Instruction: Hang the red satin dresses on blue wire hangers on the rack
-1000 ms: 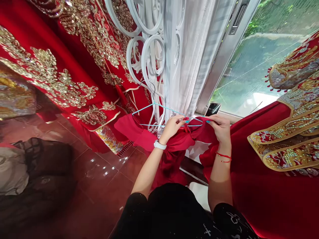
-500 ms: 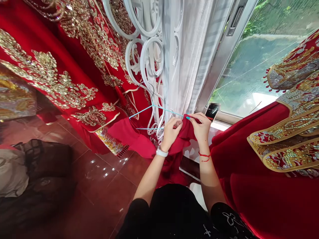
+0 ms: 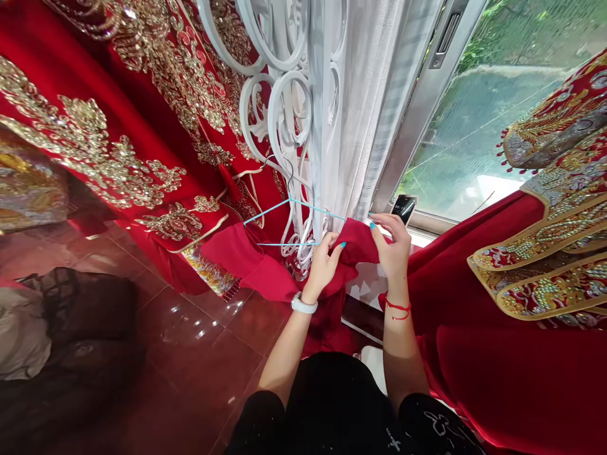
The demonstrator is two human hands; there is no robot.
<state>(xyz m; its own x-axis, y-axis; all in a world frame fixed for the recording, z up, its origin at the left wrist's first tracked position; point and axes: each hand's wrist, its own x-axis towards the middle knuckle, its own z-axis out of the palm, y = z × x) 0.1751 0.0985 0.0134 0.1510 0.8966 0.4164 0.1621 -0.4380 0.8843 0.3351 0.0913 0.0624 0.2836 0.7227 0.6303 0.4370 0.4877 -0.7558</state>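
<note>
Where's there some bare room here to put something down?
The tiled floor between the dark sheer heap, the fringed hem and the person's left forearm looks open. It's crowded around the left hand and right hand, with the red garment, blue hanger and white scrollwork close together.

And there's one readout to call: pale digits glowing on the dark screen of the phone (image 3: 404,210) by the window, 00:1 and then a final figure too small to make out! Down on the black shirt (image 3: 351,411), white script-like marks run near the hem, illegible from here.
</note>
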